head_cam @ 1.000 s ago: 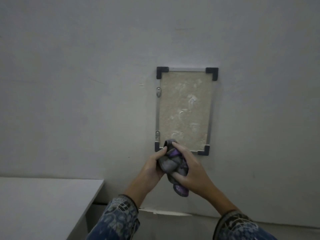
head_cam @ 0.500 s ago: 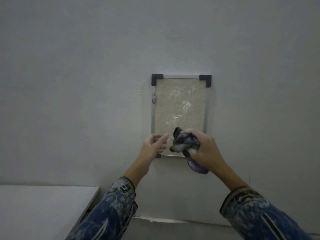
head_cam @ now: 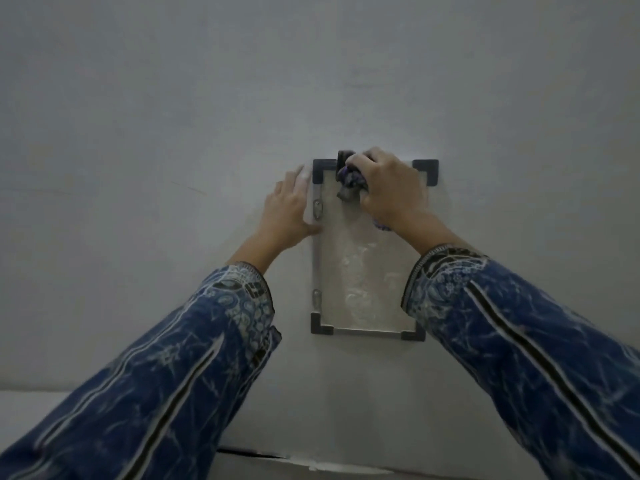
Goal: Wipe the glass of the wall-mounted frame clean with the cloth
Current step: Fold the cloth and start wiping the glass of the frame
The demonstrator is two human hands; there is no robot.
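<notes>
While the left sleeve (head_cam: 156,375) and the right sleeve (head_cam: 519,341), both patterned blue, fill the lower view nearest the camera, the two hands work farther out against the wall. The left hand (head_cam: 287,216) lies flat with its fingers straight and holds nothing. Its palm is on the plaster just beside the frame (head_cam: 320,325), and its thumb touches the frame's left rail near the upper metal clip (head_cam: 317,207). I judge that it is steadying the frame. The right hand (head_cam: 391,192) is curled tightly round a bunched purple and grey cloth (head_cam: 349,178). It presses the cloth on the top of the glass (head_cam: 363,271), close to the top left corner bracket (head_cam: 323,168), and a tuft pokes above the top rail.

The frame hangs on the wall (head_cam: 173,133) with its long axis upright. The cloth sits at the upper end, so the glass not yet wiped lies straight below the right hand, running down toward that forearm. White smears show across the middle and lower glass, so the job looks barely begun. The right hand is the one on the glass. The coming strokes probably need to travel down that long axis, or across in rows working downward. Pressing hard could shift the frame on its clips.
</notes>
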